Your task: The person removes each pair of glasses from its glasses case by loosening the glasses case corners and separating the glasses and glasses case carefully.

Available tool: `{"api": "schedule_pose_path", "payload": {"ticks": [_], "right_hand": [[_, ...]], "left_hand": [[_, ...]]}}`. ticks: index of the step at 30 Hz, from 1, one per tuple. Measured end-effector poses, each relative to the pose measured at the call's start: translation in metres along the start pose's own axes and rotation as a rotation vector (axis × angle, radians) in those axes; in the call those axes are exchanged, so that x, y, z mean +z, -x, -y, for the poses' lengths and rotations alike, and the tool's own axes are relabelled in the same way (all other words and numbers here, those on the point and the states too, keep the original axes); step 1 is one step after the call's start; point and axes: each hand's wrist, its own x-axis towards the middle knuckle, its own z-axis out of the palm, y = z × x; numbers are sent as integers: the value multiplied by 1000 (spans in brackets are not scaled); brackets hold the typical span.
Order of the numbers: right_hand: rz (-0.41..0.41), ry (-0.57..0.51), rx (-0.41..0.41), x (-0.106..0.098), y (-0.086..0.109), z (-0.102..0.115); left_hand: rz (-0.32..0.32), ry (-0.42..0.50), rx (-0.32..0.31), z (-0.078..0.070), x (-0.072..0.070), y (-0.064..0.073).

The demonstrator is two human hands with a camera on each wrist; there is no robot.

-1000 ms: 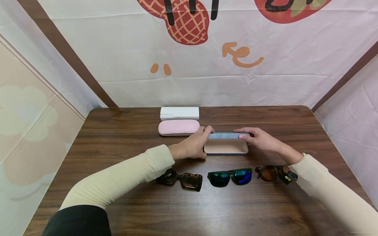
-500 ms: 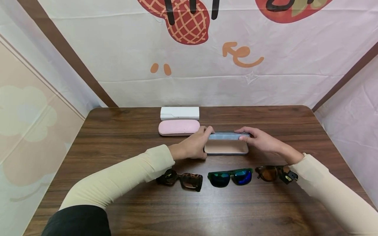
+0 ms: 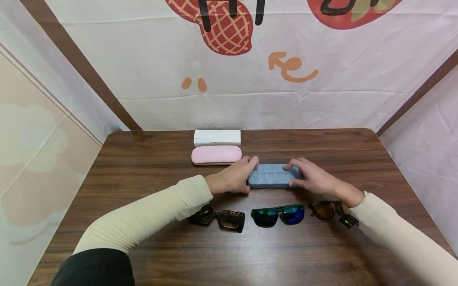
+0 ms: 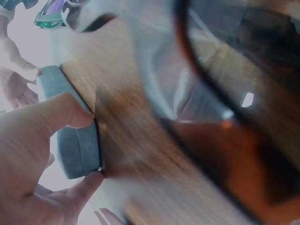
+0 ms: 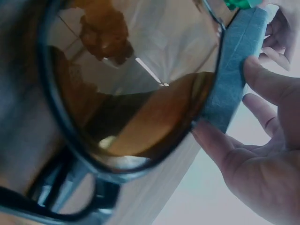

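A blue-grey glasses case lies on the table with its lid down and faint lettering on top. My left hand grips its left end. In the left wrist view, the thumb presses the long side of the case and a fingertip touches the end corner. At the other end, my right hand holds the case between thumb and fingers, with one finger on the lid. The right wrist view has the case partly behind a large, near sunglasses lens.
Tortoiseshell sunglasses, green sunglasses with mirrored lenses and brown-lensed sunglasses lie in a row in front. A pink glasses case and a white case sit at the back of the wooden table.
The blue-grey case stood open with its beige inside showing; now its lid is down. My right hand has come slightly forward with the lid. My left hand stays at its end.
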Motion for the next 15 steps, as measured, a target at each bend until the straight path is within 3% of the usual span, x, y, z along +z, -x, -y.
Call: {"api": "schedule_pose_path", "payload": {"ticks": [8, 15], "right_hand": [[23, 19, 33, -3, -2, 2], [90, 60, 83, -6, -2, 5]], "left_hand": [[29, -17, 17, 0, -3, -3], [40, -14, 22, 2, -4, -6]]}}
